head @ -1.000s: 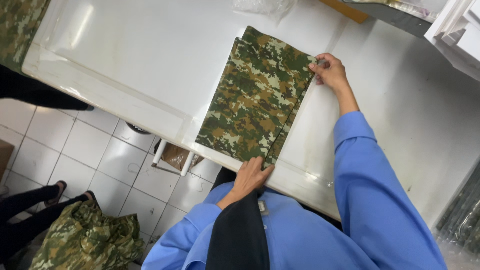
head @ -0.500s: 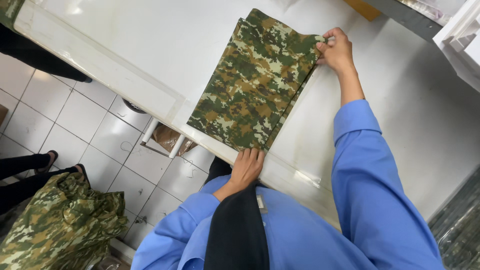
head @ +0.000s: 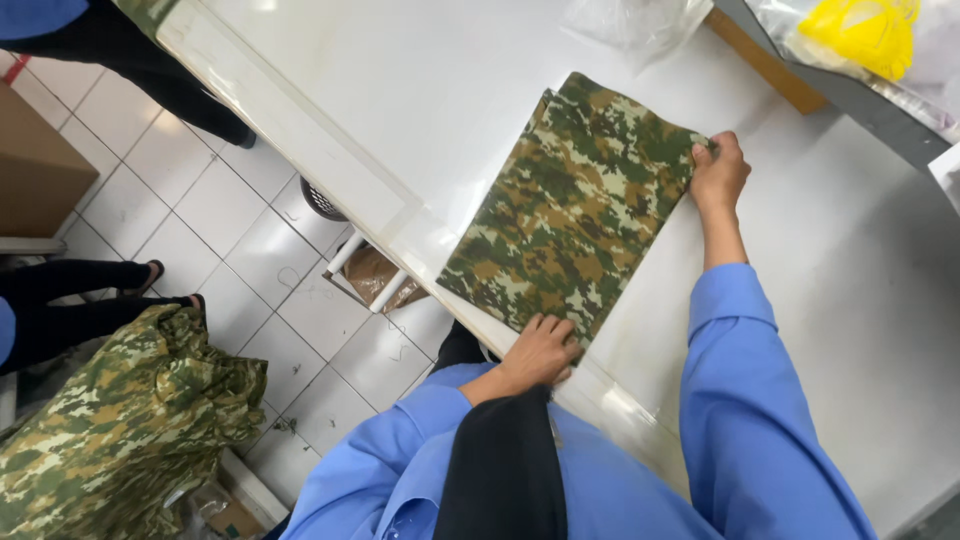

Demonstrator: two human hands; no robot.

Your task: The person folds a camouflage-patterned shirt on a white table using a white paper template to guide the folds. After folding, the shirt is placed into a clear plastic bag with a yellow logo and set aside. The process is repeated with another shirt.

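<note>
While I am holding the folded camouflage cloth point(head: 575, 205) flat on the white table point(head: 400, 90), I am keeping both ends under control at once. My left hand point(head: 540, 352) is lying at the lower middle of the frame, fingers together and pressed down on the near corner of the cloth, right where it is reaching the table's edge. My right hand point(head: 718, 172), towards the upper right, is closing around the far edge, thumb and fingers pinching the fabric at the corner.

To do this well, I judge that I should be keeping the near hand heavy as an anchor and drawing gently with the far hand, so the layers are lying square and no crease is creeping in. Pulling too hard would be dragging the stack over the edge, since the near corner is already sitting at the rim.

The cloth is looking like a woven, matte fabric, printed in blocky patches of green, brown and tan; it is forming a neat rectangle running slantwise through the centre of the frame. The table is smooth, glossy and hard, catching the light along its rim. At the lower left a loose heap of camouflage fabric point(head: 110, 420) is slumping in soft folds on the pale tiled floor point(head: 230, 240). At the top, crinkled clear plastic bags point(head: 640, 20) are lying beside a wooden strip point(head: 765, 62).
</note>
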